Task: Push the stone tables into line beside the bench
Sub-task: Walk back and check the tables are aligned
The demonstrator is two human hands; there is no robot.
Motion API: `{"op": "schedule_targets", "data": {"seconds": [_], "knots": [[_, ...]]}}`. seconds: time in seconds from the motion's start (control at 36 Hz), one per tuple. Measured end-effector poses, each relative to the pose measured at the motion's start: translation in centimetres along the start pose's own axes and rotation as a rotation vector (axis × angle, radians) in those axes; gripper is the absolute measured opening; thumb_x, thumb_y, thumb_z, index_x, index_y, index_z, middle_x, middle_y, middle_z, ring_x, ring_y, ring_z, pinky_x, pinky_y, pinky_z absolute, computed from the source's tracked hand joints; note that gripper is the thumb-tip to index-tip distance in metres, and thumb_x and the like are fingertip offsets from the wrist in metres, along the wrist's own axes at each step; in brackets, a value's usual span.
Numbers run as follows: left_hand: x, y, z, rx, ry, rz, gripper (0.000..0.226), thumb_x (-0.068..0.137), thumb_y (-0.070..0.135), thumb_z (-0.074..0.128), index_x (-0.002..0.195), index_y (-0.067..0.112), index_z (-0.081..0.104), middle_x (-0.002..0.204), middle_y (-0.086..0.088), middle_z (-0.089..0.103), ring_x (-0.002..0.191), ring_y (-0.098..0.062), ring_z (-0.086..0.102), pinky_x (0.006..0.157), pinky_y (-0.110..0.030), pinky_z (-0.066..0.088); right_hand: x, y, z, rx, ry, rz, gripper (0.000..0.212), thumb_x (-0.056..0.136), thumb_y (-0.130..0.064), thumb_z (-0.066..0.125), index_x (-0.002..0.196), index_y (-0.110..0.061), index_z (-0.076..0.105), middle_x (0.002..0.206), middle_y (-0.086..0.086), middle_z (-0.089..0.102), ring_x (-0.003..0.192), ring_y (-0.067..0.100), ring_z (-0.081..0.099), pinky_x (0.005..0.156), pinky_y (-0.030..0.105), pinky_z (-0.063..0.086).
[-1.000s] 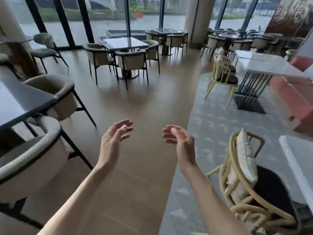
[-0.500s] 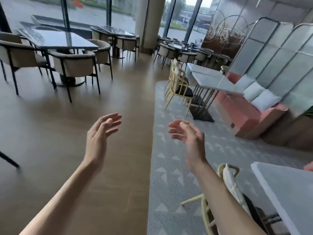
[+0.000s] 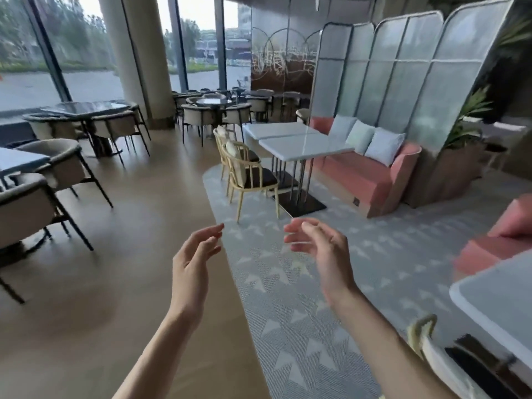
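Nearest us, both hands are raised over the floor, grasping nothing: the left hand (image 3: 195, 260) has its grip released with fingers loosely extended, and the right hand (image 3: 319, 249) likewise hangs released, fingers relaxed and slightly curled. Neither touches any furniture.

At the lower right edge of view, a pale stone table (image 3: 501, 295) shows one rounded corner only, with a cream chair (image 3: 426, 338) just beside it; its base is hidden.

Further on, over the patterned rug (image 3: 288, 312), two more stone tables (image 3: 305, 146) stand edge to edge, touching or nearly so, beside the pink bench (image 3: 362, 174). Their joined long axis runs away from us, roughly parallel with the bench seat front; the near short end points toward us. Two cream chairs (image 3: 247, 174) sit along the outer side.

Risks, in our judgement: the tops look heavy on slim legs and a flat dark base (image 3: 302, 201), so a high push at the edge could tip rather than slide them; the base may snag the rug and ruck it; chairs left tucked in could be caught and dragged.
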State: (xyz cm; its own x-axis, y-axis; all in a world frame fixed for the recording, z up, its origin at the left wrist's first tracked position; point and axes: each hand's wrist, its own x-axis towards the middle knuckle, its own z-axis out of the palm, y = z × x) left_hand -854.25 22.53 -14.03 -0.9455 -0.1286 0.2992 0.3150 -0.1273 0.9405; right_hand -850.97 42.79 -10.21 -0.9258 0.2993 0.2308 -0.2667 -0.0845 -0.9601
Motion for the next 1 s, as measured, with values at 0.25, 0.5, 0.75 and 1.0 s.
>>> {"op": "schedule_targets", "data": {"seconds": [0.25, 0.5, 0.75, 1.0], "knots": [[20.2, -5.5, 5.0, 0.000, 0.035, 0.003, 0.026, 0.085, 0.021, 0.054, 0.098, 0.022, 0.077, 0.111, 0.000, 0.074, 0.112, -0.021, 0.066, 0.099, -0.046, 0.051, 21.6, 4.5, 2.9, 0.044, -0.013, 0.028, 0.024, 0.097, -0.007, 0.048, 0.100, 0.002, 0.070, 0.095, 0.016, 0.075, 0.082, 0.025, 0.070, 0.078, 0.038, 0.056], [39.6, -11.1, 10.9, 0.003, 0.051, 0.008, 0.025, 0.096, 0.002, 0.048, 0.102, 0.009, 0.072, 0.108, -0.007, 0.074, 0.099, -0.019, 0.069, 0.095, -0.045, 0.053, 41.7, 8.4, 3.1, 0.023, -0.031, -0.024, 0.023, 0.097, -0.004, 0.048, 0.098, 0.000, 0.070, 0.092, 0.016, 0.075, 0.079, 0.022, 0.070, 0.070, 0.028, 0.056], [63.5, -21.4, 22.7, -0.074, -0.037, -0.020, 0.028, 0.096, 0.004, 0.048, 0.096, 0.014, 0.074, 0.101, -0.014, 0.074, 0.093, -0.027, 0.068, 0.085, -0.040, 0.053, 66.1, 15.8, 0.5, -0.096, 0.050, -0.044, 0.022, 0.097, -0.005, 0.051, 0.093, -0.009, 0.072, 0.092, 0.012, 0.076, 0.083, 0.024, 0.070, 0.076, 0.035, 0.056], [81.1, -26.3, 36.2, -0.048, -0.124, -0.071, 0.025, 0.097, 0.006, 0.048, 0.103, 0.008, 0.071, 0.106, -0.011, 0.073, 0.104, -0.030, 0.068, 0.096, -0.050, 0.053, 84.9, 15.6, -3.5, -0.063, 0.164, -0.057, 0.019, 0.096, -0.002, 0.051, 0.094, -0.002, 0.070, 0.092, 0.017, 0.075, 0.081, 0.026, 0.069, 0.075, 0.036, 0.055]]}}
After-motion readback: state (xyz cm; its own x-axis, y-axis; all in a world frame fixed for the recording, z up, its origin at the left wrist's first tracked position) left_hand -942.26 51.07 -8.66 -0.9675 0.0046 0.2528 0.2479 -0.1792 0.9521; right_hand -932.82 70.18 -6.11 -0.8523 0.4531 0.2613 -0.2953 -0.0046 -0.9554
